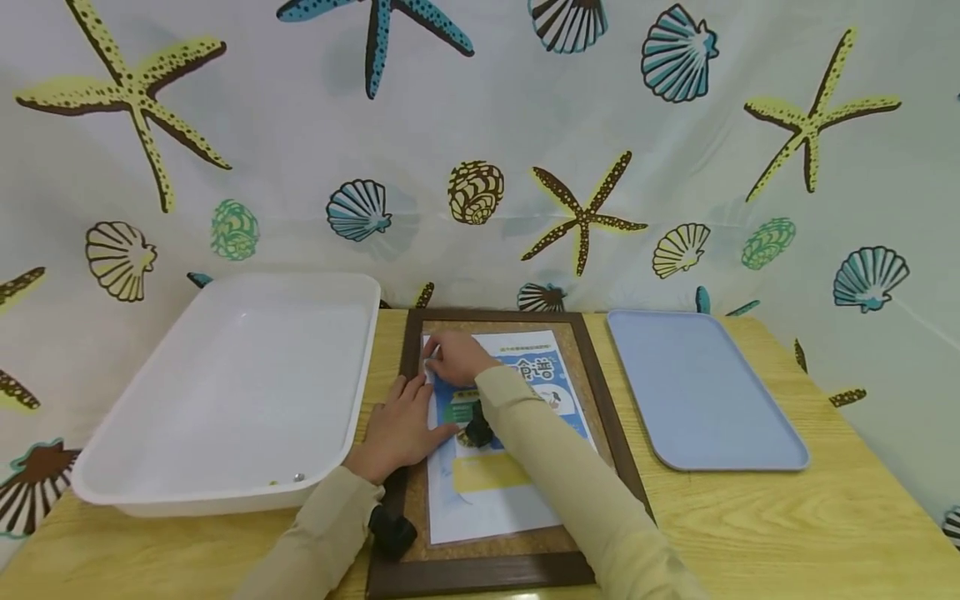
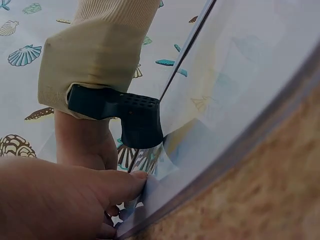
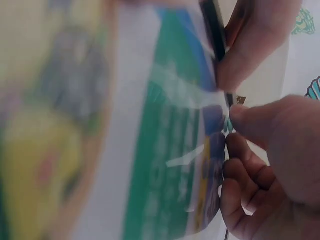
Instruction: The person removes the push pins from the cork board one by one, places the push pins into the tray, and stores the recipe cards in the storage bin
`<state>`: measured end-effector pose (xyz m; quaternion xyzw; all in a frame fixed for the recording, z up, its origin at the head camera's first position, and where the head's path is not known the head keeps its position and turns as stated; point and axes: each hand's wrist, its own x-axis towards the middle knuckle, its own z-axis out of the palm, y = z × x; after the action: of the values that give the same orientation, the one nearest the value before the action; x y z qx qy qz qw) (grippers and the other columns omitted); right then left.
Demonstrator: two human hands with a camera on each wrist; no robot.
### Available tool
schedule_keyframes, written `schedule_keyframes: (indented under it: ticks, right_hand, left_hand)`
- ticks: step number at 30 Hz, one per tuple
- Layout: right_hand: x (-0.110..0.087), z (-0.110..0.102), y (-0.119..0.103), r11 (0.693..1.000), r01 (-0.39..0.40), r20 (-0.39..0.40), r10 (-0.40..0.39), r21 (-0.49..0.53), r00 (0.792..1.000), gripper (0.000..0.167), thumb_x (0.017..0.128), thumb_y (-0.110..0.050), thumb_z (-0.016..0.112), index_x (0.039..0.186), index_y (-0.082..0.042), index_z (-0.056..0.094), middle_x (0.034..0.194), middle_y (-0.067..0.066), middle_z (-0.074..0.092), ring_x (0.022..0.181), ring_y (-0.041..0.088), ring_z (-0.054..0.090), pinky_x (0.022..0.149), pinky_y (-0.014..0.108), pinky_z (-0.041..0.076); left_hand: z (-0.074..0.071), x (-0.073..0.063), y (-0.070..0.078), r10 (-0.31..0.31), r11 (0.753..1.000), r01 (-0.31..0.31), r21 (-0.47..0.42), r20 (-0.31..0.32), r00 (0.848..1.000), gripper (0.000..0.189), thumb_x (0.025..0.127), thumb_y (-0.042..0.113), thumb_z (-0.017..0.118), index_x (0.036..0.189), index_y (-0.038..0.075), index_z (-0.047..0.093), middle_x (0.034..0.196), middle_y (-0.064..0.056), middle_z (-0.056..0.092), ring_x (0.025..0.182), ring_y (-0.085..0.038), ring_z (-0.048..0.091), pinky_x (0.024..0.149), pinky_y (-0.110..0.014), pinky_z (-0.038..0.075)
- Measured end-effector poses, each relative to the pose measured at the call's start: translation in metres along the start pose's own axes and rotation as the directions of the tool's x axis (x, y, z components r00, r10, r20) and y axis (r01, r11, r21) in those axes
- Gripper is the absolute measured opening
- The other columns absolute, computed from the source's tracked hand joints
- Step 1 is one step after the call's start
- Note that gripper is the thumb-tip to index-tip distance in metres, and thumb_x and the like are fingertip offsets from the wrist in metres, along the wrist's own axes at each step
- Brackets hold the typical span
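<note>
Wooden table (image 1: 750, 525), brown-framed corkboard (image 1: 487, 572), glossy blue-and-white printed sheet (image 1: 480, 479)

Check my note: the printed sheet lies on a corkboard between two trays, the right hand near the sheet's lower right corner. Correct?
Wrong corner: the head view shows the right hand near the upper left corner of the printed sheet. The sheet does lie on the corkboard, between the white tray and the blue tray.

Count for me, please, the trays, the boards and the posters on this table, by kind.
Trays: 2 (white tray, blue tray)
Boards: 1 (framed board)
Posters: 1 (poster)
Total: 4
</note>
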<state>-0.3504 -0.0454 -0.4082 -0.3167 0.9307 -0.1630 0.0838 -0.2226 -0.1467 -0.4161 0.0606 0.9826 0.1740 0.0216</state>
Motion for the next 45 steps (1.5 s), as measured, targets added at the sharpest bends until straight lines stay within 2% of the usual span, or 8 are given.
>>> schedule_keyframes:
  ticks: [4, 9, 13, 17, 23, 29, 35, 45]
  right_hand:
    - [0.000, 0.000, -0.002, 0.999, -0.031, -0.008, 0.031, 0.007, 0.999, 0.021, 0.098, -0.019, 0.055, 0.113, -0.008, 0.065, 0.104, 0.007, 0.069, 0.089, 0.017, 0.064, 0.081, 0.028, 0.050]
    - [0.002, 0.003, 0.000, 0.999, -0.049, -0.043, 0.050, 0.023, 0.998, 0.018, 0.096, -0.016, 0.057, 0.106, -0.007, 0.068, 0.099, 0.007, 0.069, 0.080, 0.014, 0.059, 0.076, 0.026, 0.048]
    - [0.001, 0.005, 0.001, 0.994, -0.083, -0.061, 0.087, 0.078, 0.994, 0.017, 0.096, -0.016, 0.058, 0.102, -0.007, 0.070, 0.097, 0.006, 0.070, 0.076, 0.011, 0.056, 0.073, 0.023, 0.047]
    - [-0.001, 0.006, 0.000, 0.982, -0.114, -0.063, 0.125, 0.147, 0.990, 0.018, 0.095, -0.015, 0.058, 0.099, -0.006, 0.073, 0.096, 0.006, 0.072, 0.077, 0.012, 0.059, 0.073, 0.023, 0.049]
    - [0.013, 0.012, 0.013, 0.980, -0.094, -0.071, 0.108, 0.177, 0.992, 0.014, 0.092, -0.017, 0.060, 0.093, -0.010, 0.073, 0.086, 0.000, 0.070, 0.072, 0.011, 0.060, 0.069, 0.023, 0.050]
    - [0.012, 0.008, 0.009, 0.974, -0.141, -0.043, 0.151, 0.178, 0.988, 0.016, 0.094, -0.016, 0.059, 0.097, -0.010, 0.073, 0.093, 0.002, 0.071, 0.075, 0.012, 0.060, 0.074, 0.024, 0.050]
    - [0.002, 0.005, 0.001, 0.973, -0.145, -0.055, 0.157, 0.181, 0.986, 0.018, 0.096, -0.017, 0.057, 0.100, -0.009, 0.073, 0.097, 0.004, 0.072, 0.071, 0.009, 0.055, 0.068, 0.020, 0.046]
    - [0.000, 0.002, 0.001, 0.970, -0.162, -0.047, 0.173, 0.183, 0.984, 0.019, 0.096, -0.018, 0.057, 0.103, -0.008, 0.071, 0.099, 0.004, 0.070, 0.074, 0.011, 0.056, 0.074, 0.023, 0.047]
  left_hand:
    - [0.000, 0.000, 0.001, -0.010, 1.000, 0.010, 0.004, 0.021, 1.000, 0.078, 0.090, 0.047, 0.062, 0.144, -0.004, 0.038, 0.154, -0.022, 0.030, 0.143, -0.044, 0.020, 0.102, -0.068, 0.031]
    - [0.001, -0.001, 0.001, -0.015, 1.000, 0.015, 0.007, 0.029, 0.999, 0.076, 0.091, 0.047, 0.060, 0.143, -0.004, 0.038, 0.154, -0.022, 0.029, 0.144, -0.044, 0.019, 0.102, -0.068, 0.031]
    - [0.003, -0.002, -0.001, -0.002, 1.000, 0.001, 0.014, 0.032, 0.999, 0.076, 0.091, 0.046, 0.060, 0.143, -0.004, 0.039, 0.154, -0.022, 0.029, 0.143, -0.044, 0.019, 0.102, -0.068, 0.031]
    - [0.005, -0.002, -0.002, 0.009, 1.000, -0.010, 0.029, 0.028, 1.000, 0.074, 0.092, 0.046, 0.060, 0.143, -0.004, 0.040, 0.153, -0.022, 0.031, 0.143, -0.045, 0.021, 0.100, -0.069, 0.033]
    - [0.002, -0.001, -0.002, 0.011, 0.999, -0.011, 0.039, 0.016, 1.000, 0.073, 0.091, 0.044, 0.061, 0.142, -0.004, 0.041, 0.153, -0.022, 0.032, 0.142, -0.045, 0.022, 0.100, -0.069, 0.033]
    - [-0.002, 0.000, 0.000, 0.000, 0.999, -0.001, 0.043, 0.030, 1.000, 0.073, 0.091, 0.044, 0.061, 0.143, -0.003, 0.040, 0.153, -0.022, 0.031, 0.142, -0.045, 0.021, 0.101, -0.069, 0.032]
    - [-0.002, 0.000, 0.000, -0.003, 0.999, 0.002, 0.032, 0.027, 1.000, 0.073, 0.090, 0.044, 0.062, 0.143, -0.003, 0.041, 0.153, -0.022, 0.032, 0.142, -0.045, 0.022, 0.101, -0.069, 0.031]
    - [-0.003, 0.003, 0.001, -0.004, 0.999, 0.003, 0.038, 0.026, 1.000, 0.073, 0.090, 0.044, 0.062, 0.143, -0.002, 0.041, 0.153, -0.020, 0.032, 0.142, -0.044, 0.022, 0.102, -0.068, 0.031]
